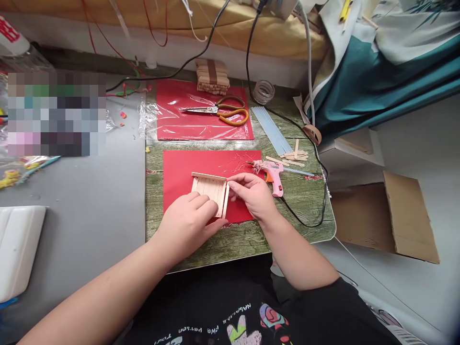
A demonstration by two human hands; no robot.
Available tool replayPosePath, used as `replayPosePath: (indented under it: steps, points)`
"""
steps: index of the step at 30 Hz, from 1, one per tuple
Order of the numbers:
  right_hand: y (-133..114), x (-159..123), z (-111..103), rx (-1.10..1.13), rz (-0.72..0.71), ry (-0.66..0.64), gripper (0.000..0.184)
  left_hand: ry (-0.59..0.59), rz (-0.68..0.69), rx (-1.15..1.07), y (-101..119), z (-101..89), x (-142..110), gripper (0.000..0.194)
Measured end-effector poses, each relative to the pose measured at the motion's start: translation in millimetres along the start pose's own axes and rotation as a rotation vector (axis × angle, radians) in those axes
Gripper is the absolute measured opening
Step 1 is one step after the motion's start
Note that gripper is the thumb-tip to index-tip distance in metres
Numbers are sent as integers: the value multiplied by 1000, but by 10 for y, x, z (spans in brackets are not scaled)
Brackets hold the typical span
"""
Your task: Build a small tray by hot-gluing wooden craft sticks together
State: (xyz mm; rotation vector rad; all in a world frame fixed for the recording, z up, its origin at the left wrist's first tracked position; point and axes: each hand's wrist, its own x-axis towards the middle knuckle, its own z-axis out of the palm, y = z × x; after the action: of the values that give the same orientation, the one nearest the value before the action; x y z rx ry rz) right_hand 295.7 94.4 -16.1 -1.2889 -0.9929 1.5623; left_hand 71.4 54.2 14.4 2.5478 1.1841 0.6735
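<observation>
A small panel of wooden craft sticks [210, 188] lies on a red paper sheet [179, 172] on the green wood-pattern table [298, 191]. My left hand [190, 221] rests on the panel's near edge, fingers curled and pressing down on it. My right hand [251, 191] pinches the panel's right side stick between thumb and fingers. A pink glue gun [271, 173] lies just right of my right hand, its black cord running off the table edge.
Orange-handled scissors [223, 111] lie on a second red sheet [172, 124] farther back. A banded stick bundle [212, 76], glue sticks [271, 128], loose sticks [293, 157], a tape roll [263, 91], a cardboard box [406, 215] at right and a white object [17, 244] at left.
</observation>
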Motion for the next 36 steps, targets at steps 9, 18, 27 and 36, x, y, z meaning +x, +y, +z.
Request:
replayPosePath:
  steps: [9, 18, 27, 36]
  points:
    - [2, -40, 42, -52, -49, 46, 28, -65, -32, 10, -31, 65, 8, 28]
    - [30, -41, 46, -66, -77, 51, 25, -58, -16, 16, -37, 64, 9, 31]
    - [23, -37, 51, -98, -71, 61, 26, -88, -13, 23, -36, 44, 6, 30]
    - [-5, -71, 56, -174, -45, 99, 28, -95, -11, 20, -32, 45, -8, 30]
